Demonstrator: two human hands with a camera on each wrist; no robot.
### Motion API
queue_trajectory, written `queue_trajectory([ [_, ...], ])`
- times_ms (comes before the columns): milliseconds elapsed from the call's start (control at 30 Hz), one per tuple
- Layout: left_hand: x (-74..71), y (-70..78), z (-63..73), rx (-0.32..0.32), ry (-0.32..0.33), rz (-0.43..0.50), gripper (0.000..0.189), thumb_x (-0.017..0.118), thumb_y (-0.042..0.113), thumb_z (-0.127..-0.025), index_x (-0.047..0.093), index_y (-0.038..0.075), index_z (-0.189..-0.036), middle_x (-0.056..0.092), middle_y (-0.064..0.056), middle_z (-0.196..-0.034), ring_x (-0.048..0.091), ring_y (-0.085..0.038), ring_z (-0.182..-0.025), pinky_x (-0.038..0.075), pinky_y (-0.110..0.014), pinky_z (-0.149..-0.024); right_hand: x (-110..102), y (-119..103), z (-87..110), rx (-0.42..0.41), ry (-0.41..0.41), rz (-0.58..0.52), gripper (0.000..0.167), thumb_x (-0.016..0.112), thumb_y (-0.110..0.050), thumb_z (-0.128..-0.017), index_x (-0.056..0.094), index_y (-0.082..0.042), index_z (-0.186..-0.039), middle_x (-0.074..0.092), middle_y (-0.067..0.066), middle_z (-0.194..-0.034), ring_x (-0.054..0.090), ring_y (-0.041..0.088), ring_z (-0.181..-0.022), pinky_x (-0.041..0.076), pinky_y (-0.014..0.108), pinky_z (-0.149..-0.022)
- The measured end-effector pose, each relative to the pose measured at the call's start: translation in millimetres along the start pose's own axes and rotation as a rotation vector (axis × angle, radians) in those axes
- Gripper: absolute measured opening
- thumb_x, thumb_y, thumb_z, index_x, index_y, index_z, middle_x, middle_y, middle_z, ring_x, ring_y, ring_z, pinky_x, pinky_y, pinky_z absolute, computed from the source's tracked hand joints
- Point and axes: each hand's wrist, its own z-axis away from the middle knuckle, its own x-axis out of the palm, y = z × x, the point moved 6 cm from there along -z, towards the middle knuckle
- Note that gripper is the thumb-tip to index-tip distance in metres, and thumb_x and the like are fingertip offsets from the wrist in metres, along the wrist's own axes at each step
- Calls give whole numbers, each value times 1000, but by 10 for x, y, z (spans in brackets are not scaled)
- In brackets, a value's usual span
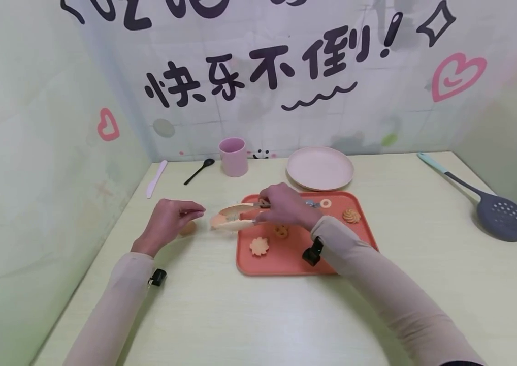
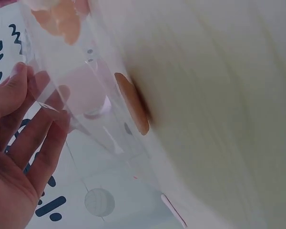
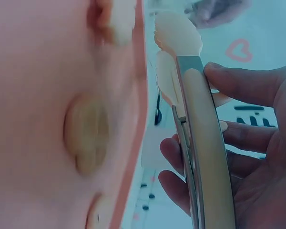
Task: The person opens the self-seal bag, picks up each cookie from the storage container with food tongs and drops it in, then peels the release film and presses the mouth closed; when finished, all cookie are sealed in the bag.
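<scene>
My left hand (image 1: 167, 223) pinches the edge of a clear plastic bag (image 2: 83, 62), its fingers showing through the film in the left wrist view. My right hand (image 1: 288, 203) grips a pair of tongs (image 3: 207, 143) with cream tips and metal-edged handles. Between the tong tips is a peach-orange piece (image 1: 218, 220), at the bag; its exact kind I cannot tell. A round brown cookie (image 1: 187, 228) lies low by the left fingers. Under the right hand, an orange-red tray (image 1: 286, 275) bears a flower-shaped cookie (image 1: 259, 246), a dotted cookie (image 1: 281, 231) and a swirl cookie (image 1: 351, 216).
Behind the tray stand a pink plate (image 1: 320, 168) and a pink mug (image 1: 233, 160). Left of the mug lie a black spoon (image 1: 200, 171) and a lilac knife (image 1: 156, 179). A slotted turner (image 1: 503, 217) rests at the far right. A white ring (image 1: 325, 203) sits on the tray.
</scene>
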Motion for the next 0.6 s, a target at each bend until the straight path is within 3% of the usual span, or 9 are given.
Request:
queue_trajectory([
  [100,-9,3,-2,9,1,-9,12,80,8,-84,81,6,-97,80,-8,-91,78,-23,-82,63,-40,-74,86,-75,-95,8,-27,-39,44,82,-37,-83,49,-12,-67,29,-4,-58,28,11,-56,24,25,-56],
  [267,-19,19,-2,-3,9,-13,13,81,8,-83,81,7,-96,80,-9,-92,77,-23,-81,63,-39,-72,180,-192,-222,-4,-22,-31,36,81,-36,-83,58,-11,-73,35,-5,-59,35,11,-56,26,24,-55],
  [433,-39,23,3,-16,10,-16,12,80,7,-84,81,7,-96,80,-10,-92,77,-23,-81,63,-39,-72,244,-290,-306,-17,-19,-15,36,81,-35,-84,57,-11,-71,35,-5,-59,36,11,-59,27,23,-57],
  [600,-54,19,-10,-16,17,-17,11,79,8,-85,81,8,-96,80,-9,-93,77,-23,-82,63,-40,-72,317,-367,-378,-14,-26,-4,28,80,-36,-85,68,-11,-83,47,-4,-65,44,13,-64,32,22,-58],
])
